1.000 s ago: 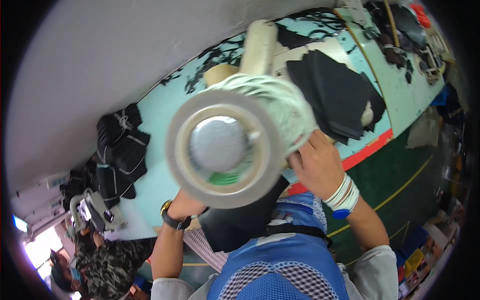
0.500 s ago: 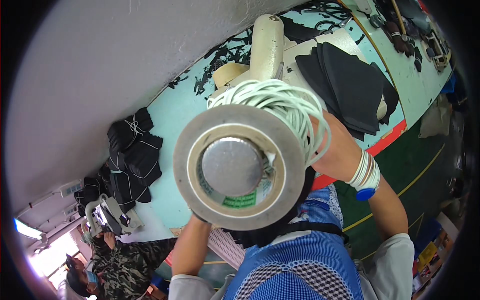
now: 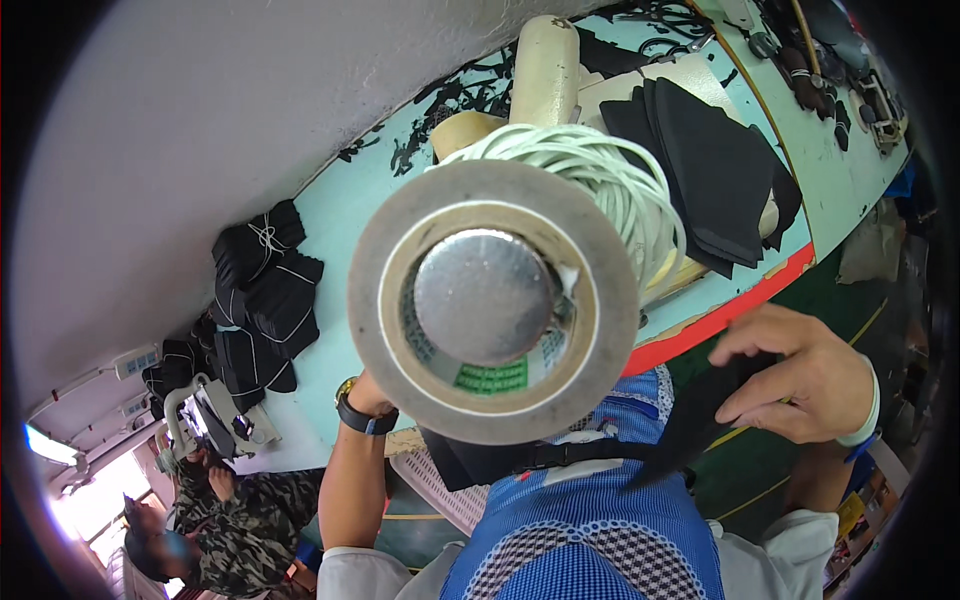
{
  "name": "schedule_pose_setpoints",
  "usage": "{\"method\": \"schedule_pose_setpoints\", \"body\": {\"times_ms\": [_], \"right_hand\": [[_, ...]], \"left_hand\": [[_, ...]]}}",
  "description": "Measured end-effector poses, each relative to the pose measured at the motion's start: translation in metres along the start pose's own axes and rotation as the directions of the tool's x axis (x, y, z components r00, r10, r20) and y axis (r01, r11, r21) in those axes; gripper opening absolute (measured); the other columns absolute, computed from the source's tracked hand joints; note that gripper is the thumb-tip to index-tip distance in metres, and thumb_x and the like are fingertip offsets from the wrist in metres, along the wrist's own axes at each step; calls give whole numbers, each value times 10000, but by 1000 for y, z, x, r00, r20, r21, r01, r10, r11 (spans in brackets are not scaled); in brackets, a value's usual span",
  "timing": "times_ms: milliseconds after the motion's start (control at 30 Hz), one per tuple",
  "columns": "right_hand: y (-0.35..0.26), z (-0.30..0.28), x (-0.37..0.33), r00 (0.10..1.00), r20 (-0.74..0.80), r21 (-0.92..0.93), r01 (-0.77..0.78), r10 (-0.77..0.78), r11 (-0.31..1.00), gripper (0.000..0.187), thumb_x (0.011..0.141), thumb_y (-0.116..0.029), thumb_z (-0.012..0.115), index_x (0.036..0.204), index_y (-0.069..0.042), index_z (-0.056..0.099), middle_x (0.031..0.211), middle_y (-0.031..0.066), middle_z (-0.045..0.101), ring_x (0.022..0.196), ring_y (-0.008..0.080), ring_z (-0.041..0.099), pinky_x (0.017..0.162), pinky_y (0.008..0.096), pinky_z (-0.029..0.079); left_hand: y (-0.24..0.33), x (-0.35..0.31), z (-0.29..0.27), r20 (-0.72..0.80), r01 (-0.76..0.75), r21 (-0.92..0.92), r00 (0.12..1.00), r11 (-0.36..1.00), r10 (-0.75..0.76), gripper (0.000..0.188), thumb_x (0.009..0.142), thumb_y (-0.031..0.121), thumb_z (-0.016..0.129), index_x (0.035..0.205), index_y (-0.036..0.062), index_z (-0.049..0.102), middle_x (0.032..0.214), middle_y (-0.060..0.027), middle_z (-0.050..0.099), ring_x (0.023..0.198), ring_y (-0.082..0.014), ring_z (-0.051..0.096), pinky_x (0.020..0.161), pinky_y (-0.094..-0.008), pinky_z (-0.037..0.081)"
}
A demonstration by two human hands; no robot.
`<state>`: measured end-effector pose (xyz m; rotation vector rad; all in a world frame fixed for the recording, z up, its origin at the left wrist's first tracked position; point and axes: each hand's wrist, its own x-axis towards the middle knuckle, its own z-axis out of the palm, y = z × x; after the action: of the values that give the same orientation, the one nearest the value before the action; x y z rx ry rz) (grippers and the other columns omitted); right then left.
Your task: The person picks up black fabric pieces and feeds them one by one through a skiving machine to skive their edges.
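Observation:
A large roll of tape (image 3: 606, 300) fills the middle of the view, with a round metal end (image 3: 485, 295) inside its core. Behind it hangs a loose coil of pale green cord (image 3: 640, 195). My right hand (image 3: 800, 375) is off to the right, past the table edge, its thumb and fingers closed on a dark piece of black fabric (image 3: 700, 415) smeared by motion. My left hand (image 3: 370, 395) reaches behind the tape roll, a black watch on its wrist; its fingers are hidden. More black fabric (image 3: 460, 460) shows below the roll, against my blue apron.
Stacked black fabric pieces (image 3: 705, 170) lie on the pale table (image 3: 340, 215), near a cream cylinder (image 3: 545, 70), scissors (image 3: 680, 45) and black scraps (image 3: 405, 155). Tied black bundles (image 3: 265, 300) line the wall. At lower left a person in camouflage (image 3: 235, 520) works at a sewing machine (image 3: 215, 415).
My right hand has moved from beside the cord coil out to the right and down, now with black fabric. My left wrist has shifted left and up, showing its watch.

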<state>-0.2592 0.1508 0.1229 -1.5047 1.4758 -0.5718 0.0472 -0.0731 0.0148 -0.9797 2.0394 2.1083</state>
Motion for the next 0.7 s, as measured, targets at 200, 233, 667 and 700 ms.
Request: {"method": "schedule_pose_setpoints", "body": {"times_ms": [200, 233, 667, 700], "right_hand": [[41, 57, 81, 966, -250, -234, 1, -62, 972, 77, 751, -112, 718, 823, -109, 690, 1148, 136, 553, 1097, 321, 506, 918, 442, 384], [42, 67, 80, 918, -395, -297, -170, 42, 940, 87, 750, -97, 712, 826, -101, 671, 1136, 128, 556, 1091, 322, 501, 932, 458, 362], [21, 20, 21, 995, -80, 194, -49, 66, 980, 141, 750, -53, 743, 890, -58, 724, 894, 121, 632, 858, 268, 603, 736, 356, 476], [26, 25, 34, 995, -96, 160, 38, -23, 986, 132, 752, -73, 742, 883, -70, 726, 977, 141, 609, 932, 284, 579, 784, 370, 460]], "left_hand": [[-54, 30, 26, 90, 262, 170, 956, 950, -280, 286, 907, 159, 682, 1156, 25, 638, 1077, -66, 661, 972, -165, 598, 860, -313, 471], [-61, 28, 30, 95, 265, 173, 954, 949, -284, 286, 907, 159, 682, 1156, 25, 638, 1077, -66, 661, 972, -165, 598, 860, -313, 471], [-45, -13, 12, -376, -76, -151, 927, 986, 14, 144, 896, 100, 665, 1007, 10, 646, 937, -32, 647, 855, -124, 570, 782, -291, 471], [-45, -15, 11, -409, -76, -163, 913, 984, 3, 143, 906, 107, 664, 1017, 18, 653, 960, -31, 648, 875, -121, 567, 807, -289, 467]]}}
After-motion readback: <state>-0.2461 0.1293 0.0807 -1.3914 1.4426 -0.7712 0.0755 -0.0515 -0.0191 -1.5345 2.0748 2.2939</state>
